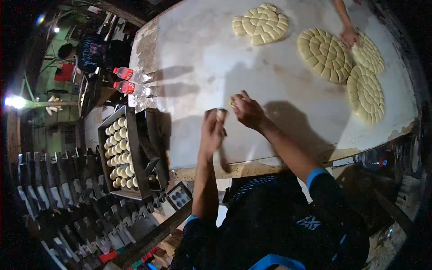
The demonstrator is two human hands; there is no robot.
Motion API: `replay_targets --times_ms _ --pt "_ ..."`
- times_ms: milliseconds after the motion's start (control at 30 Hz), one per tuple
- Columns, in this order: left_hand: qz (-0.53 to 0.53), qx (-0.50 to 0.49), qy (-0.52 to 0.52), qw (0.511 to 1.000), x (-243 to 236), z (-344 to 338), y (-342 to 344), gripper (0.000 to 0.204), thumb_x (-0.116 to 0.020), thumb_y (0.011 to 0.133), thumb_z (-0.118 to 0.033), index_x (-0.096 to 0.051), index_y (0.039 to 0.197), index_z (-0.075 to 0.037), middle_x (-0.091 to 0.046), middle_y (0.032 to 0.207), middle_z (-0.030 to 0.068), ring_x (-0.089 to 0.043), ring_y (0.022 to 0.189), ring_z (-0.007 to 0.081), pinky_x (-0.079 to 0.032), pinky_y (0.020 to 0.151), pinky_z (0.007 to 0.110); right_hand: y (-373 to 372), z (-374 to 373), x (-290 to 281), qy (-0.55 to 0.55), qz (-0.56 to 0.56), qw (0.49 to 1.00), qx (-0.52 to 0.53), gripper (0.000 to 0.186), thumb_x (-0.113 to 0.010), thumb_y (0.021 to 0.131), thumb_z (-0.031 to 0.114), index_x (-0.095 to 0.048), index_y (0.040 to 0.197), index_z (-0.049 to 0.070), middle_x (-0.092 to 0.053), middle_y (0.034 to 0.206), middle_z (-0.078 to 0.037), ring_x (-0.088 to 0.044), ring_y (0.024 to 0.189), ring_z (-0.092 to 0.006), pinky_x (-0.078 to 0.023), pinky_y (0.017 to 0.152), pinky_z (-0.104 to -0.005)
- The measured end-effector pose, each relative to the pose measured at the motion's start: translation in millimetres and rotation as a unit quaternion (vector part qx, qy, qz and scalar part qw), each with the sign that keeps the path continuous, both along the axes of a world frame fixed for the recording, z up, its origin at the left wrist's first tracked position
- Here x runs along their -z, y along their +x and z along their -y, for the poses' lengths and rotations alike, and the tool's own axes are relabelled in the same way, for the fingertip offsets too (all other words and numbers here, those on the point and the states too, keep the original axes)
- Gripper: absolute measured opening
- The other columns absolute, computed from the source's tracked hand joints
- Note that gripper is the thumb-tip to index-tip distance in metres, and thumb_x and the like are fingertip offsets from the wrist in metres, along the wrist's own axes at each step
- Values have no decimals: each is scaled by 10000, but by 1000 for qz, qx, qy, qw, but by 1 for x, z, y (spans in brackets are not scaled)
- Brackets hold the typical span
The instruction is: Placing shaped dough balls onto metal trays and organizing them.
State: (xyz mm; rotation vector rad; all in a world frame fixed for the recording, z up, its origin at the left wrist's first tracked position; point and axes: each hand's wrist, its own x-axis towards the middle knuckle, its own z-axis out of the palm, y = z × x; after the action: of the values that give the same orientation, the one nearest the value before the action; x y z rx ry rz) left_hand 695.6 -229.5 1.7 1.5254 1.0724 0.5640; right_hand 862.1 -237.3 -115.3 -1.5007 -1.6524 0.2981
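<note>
Above the near part of the pale table (202, 54), both my hands are raised a short way apart. My left hand (211, 134) is closed around a small dough piece (220, 115) that shows at the top of its fingers. A bit of yellowish dough (232, 102) sticks out at the fingertips of my closed right hand (248, 111). To the left stands a deep tray (131, 148) with rows of round pale dough balls (120, 146). Scored dough rounds (325, 55) lie at the far right, and another dough round (262, 24) is at the far middle.
Two clear bottles with red labels (128, 87) stand at the table's left edge. Another person's hand (349, 37) touches the dough at the far right. Many dark metal trays (58, 189) are stacked at lower left. A person in dark clothing (92, 51) is in the left background.
</note>
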Motion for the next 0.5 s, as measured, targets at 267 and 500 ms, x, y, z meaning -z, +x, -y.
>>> replay_targets --times_ms 267,500 --pt "-300 -33 18 953 102 44 -68 620 -589 879 -304 -363 1401 -58 -409 1338 264 -440 1177 465 -402 956 500 11 37 -17 -21 -139 989 -45 223 -567 883 180 -496 760 8 -526 760 -169 -555 705 -381 -458 618 -443" --pt "-328 -6 430 841 170 52 -159 312 -550 849 -147 -605 1155 -125 -570 1160 118 -483 1128 327 -379 920 460 119 187 -29 -22 157 976 -148 161 -658 767 157 -557 811 39 -508 810 -111 -513 796 -311 -441 775 -470"
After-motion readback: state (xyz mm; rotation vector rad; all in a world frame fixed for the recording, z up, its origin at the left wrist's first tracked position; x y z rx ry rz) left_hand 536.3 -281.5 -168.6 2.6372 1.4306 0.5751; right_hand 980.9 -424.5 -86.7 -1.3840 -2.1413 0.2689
